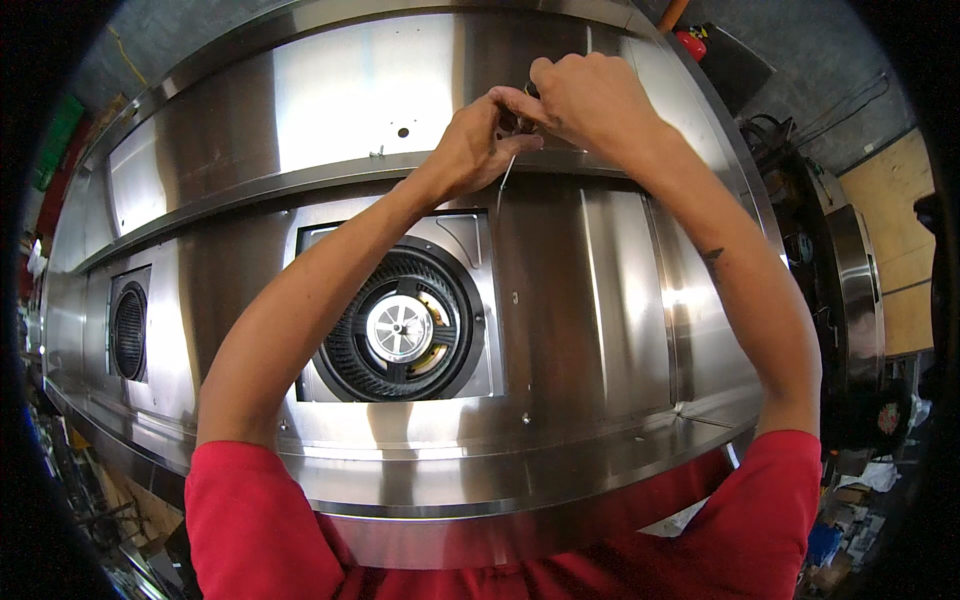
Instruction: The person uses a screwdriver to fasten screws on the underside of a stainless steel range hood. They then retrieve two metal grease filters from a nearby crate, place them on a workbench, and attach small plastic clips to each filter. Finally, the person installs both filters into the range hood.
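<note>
My left hand (478, 145) and my right hand (590, 100) meet over the raised ledge of a long stainless steel housing (560, 300). The left thumb and fingers pinch around a small part mostly hidden by the hands. My right hand is closed, its knuckles upward, beside the left fingertips. Between them a small dark piece (531, 90) shows, too covered to name. Below the left fingers a thin pale rod or wire (507, 173) slants down over the ledge. A black blower wheel with a silver hub (398, 328) sits in a square opening below my left forearm.
Another round black blower (130, 330) sits in a smaller opening at the left. A small screw or bolt (377, 151) stands on the ledge, near a round hole (403, 132). Dark equipment and wooden panels (890, 200) stand to the right; loose clutter lies at the lower right.
</note>
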{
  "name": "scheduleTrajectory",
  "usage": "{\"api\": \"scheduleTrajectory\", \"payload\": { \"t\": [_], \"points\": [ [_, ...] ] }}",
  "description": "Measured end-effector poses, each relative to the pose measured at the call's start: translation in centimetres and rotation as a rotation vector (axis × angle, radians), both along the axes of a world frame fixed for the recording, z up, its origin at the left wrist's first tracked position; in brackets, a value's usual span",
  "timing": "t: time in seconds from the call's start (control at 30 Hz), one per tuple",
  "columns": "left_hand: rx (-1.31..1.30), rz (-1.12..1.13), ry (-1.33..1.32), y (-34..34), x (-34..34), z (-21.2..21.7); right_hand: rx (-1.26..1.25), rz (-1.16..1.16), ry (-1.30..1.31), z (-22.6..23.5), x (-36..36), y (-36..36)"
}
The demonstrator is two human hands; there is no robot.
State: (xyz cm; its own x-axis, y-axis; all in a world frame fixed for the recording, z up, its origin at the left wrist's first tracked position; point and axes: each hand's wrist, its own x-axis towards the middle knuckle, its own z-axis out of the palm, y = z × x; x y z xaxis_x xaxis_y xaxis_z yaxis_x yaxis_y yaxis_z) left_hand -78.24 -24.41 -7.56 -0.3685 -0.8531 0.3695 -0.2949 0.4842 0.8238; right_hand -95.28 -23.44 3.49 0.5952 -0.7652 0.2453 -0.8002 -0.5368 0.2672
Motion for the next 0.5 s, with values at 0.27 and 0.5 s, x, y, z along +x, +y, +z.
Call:
{"api": "scheduleTrajectory", "payload": {
  "t": [0.27, 0.5],
  "points": [
    [0.093, -0.027, -0.120, 0.6, 0.8, 1.4, 0.047, 0.161, -0.042, -0.2, -2.0, -1.3],
    [0.159, -0.040, -0.215, -0.4, 0.8, 1.6, -0.029, 0.286, -0.101, -0.1, -2.7, -1.0]
  ]
}}
